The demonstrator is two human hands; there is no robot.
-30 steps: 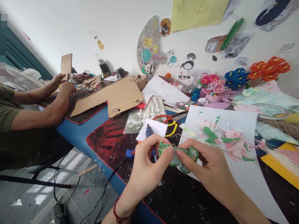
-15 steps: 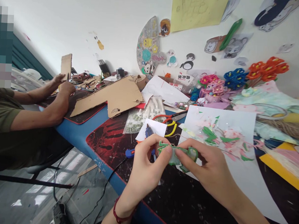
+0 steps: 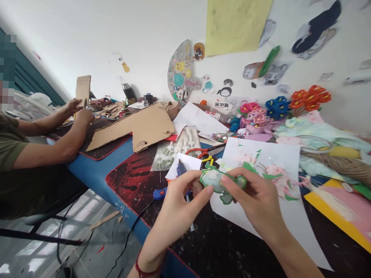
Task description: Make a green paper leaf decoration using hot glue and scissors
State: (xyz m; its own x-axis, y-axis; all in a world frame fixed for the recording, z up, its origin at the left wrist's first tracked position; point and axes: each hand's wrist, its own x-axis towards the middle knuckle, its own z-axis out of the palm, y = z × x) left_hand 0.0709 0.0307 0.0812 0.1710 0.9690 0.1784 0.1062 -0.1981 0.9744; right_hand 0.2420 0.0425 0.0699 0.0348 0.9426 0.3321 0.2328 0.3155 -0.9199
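Note:
Between my hands is a small pale craft piece (image 3: 214,178) with a green edge, uneven in outline; its exact kind I cannot make out. My right hand (image 3: 261,201) pinches it, the thumb pressed on its face and the fingers behind. At its left end, my left hand (image 3: 179,204) supports it with curled fingers, the thumb along the lower edge. Below and behind the piece lies a white sheet (image 3: 243,154) scattered with green and pink scraps (image 3: 279,176). Close to my left hand is a blue glue gun (image 3: 160,193) with a cord.
Red-handled scissors (image 3: 197,151) and a plastic bag (image 3: 169,154) lie behind my hands. A large cardboard piece (image 3: 152,127) covers the left back. Pipe-cleaner flowers (image 3: 310,97) and twine (image 3: 338,166) sit right. A co-worker's hands (image 3: 82,112) hold cardboard on the left.
The craft piece has turned so that more of its pale face shows. My left thumb has slid down to its lower edge. The camera view has tilted up and shifted right.

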